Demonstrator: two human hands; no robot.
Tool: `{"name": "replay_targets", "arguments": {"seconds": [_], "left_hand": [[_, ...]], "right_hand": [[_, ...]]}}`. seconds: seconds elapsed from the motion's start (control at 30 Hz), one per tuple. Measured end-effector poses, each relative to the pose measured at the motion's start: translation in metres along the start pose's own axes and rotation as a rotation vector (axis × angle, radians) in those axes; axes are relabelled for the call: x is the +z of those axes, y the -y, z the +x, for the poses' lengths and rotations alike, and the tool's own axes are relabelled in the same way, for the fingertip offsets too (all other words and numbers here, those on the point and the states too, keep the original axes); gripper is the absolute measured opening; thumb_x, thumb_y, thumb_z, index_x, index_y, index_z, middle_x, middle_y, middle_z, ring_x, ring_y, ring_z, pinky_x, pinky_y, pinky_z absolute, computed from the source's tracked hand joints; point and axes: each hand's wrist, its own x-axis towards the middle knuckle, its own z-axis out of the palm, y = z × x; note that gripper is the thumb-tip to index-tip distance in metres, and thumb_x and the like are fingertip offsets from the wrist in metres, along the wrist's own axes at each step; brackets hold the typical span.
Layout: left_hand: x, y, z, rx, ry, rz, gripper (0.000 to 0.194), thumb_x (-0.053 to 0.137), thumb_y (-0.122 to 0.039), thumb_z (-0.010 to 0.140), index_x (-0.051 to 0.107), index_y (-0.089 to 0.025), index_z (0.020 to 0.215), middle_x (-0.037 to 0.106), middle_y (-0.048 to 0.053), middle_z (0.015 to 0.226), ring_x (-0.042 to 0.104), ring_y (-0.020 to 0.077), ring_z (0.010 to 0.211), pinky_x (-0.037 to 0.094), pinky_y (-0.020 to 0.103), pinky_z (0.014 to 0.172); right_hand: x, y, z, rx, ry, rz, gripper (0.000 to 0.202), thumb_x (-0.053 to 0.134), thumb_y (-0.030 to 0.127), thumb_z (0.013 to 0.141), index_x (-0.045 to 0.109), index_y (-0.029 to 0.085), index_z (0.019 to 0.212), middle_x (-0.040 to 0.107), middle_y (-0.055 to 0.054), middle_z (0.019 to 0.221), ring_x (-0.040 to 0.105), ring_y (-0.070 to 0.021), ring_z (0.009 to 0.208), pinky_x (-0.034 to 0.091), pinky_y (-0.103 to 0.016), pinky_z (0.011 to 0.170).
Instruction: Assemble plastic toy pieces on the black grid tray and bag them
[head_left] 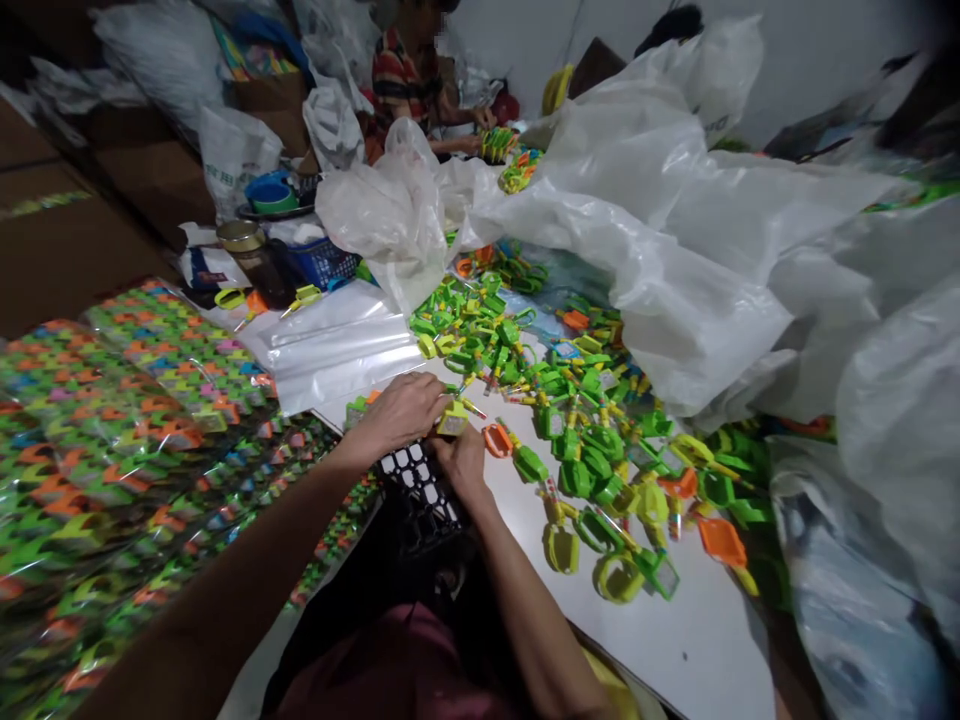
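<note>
My left hand (pixel 403 412) reaches over the far end of a black slotted tray (pixel 421 490), its fingers bent and closed against a small yellow plastic toy (pixel 452 420). My right hand (pixel 463 465) is beside the tray's right edge, fingers curled under that same toy. The cells of the tray nearest me show white. By my left wrist, a bit of green and an orange piece (pixel 373 397) peek out. Just right of my hands lie an orange toy frame (pixel 497 440) and a green one (pixel 531 464). My left hand hides part of the tray.
Loose green, yellow and orange toys (pixel 592 455) spread over the white table (pixel 697 650). Clear plastic sheets (pixel 345 345) lie beyond my left hand. Filled packs (pixel 142 430) are stacked at left. White plastic bags (pixel 645 230) bulge at right. A person (pixel 409 75) works across the table.
</note>
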Motion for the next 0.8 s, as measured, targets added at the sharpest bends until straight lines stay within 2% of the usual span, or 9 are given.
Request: {"name": "replay_targets", "arguments": {"seconds": [0.1,0.2,0.3,0.4,0.5,0.6,0.7,0.8], "left_hand": [[-0.004,-0.005,-0.002,-0.023,0.025,-0.088,0.033,0.039,-0.036,0.100,0.060,-0.017,0.116,0.065,0.007,0.104,0.058,0.0215,0.102,0.042,0.034,0.092],[-0.008,-0.004,-0.002,-0.026,0.058,-0.135,0.046,0.047,-0.049,0.096,0.053,-0.021,0.132,0.063,0.007,0.107,0.058,0.0223,0.103,0.041,0.035,0.095],[-0.009,0.004,0.002,-0.046,0.060,-0.081,0.045,0.052,-0.052,0.093,0.057,-0.026,0.130,0.061,0.006,0.103,0.058,0.0226,0.098,0.042,0.035,0.091],[-0.007,0.014,0.009,-0.051,0.057,-0.032,0.035,0.051,-0.047,0.094,0.068,-0.024,0.114,0.061,0.007,0.096,0.058,0.0221,0.095,0.043,0.033,0.085],[-0.003,0.017,0.014,0.002,0.076,-0.006,0.034,0.049,-0.045,0.095,0.072,-0.021,0.100,0.060,0.007,0.090,0.058,0.0219,0.090,0.043,0.032,0.080],[0.002,0.017,0.015,0.008,0.058,0.035,0.035,0.047,-0.044,0.096,0.072,-0.019,0.100,0.061,0.008,0.088,0.058,0.0216,0.087,0.043,0.031,0.078],[0.003,0.019,0.018,-0.023,0.090,0.055,0.037,0.046,-0.045,0.096,0.071,-0.018,0.102,0.062,0.009,0.090,0.059,0.0221,0.086,0.045,0.032,0.077],[-0.006,0.014,0.018,-0.024,0.074,0.080,0.035,0.048,-0.043,0.095,0.070,-0.017,0.105,0.065,0.012,0.100,0.060,0.0274,0.098,0.046,0.040,0.087]], "right_hand": [[-0.003,-0.002,-0.004,-0.025,0.082,-0.190,0.026,0.054,0.029,0.080,0.070,0.015,0.096,0.071,-0.008,0.087,0.063,-0.0200,0.079,0.048,-0.028,0.072],[-0.002,0.009,0.001,-0.054,0.178,-0.405,0.031,0.050,0.025,0.085,0.068,0.014,0.109,0.070,-0.010,0.100,0.064,-0.0208,0.092,0.048,-0.027,0.079],[0.003,0.030,0.014,-0.075,0.261,-0.577,0.031,0.047,0.024,0.090,0.065,0.013,0.114,0.069,-0.012,0.106,0.064,-0.0212,0.097,0.047,-0.027,0.082],[0.001,0.049,0.021,-0.073,0.305,-0.630,0.029,0.044,0.023,0.094,0.064,0.013,0.113,0.068,-0.013,0.104,0.064,-0.0212,0.096,0.047,-0.027,0.082],[-0.017,0.052,0.009,-0.122,0.296,-0.579,0.029,0.044,0.021,0.094,0.060,0.014,0.117,0.065,-0.012,0.109,0.062,-0.0200,0.096,0.047,-0.028,0.081],[-0.050,0.045,-0.015,-0.150,0.201,-0.599,0.029,0.044,0.018,0.094,0.056,0.016,0.121,0.061,-0.011,0.113,0.059,-0.0191,0.100,0.046,-0.029,0.084],[-0.081,0.041,-0.031,-0.021,0.113,-0.787,0.028,0.039,0.013,0.096,0.058,0.017,0.116,0.061,-0.012,0.111,0.058,-0.0199,0.100,0.045,-0.030,0.085],[-0.097,0.041,-0.034,0.084,0.140,-0.916,0.031,0.034,0.009,0.096,0.058,0.017,0.115,0.062,-0.012,0.109,0.060,-0.0205,0.095,0.045,-0.030,0.081]]}}
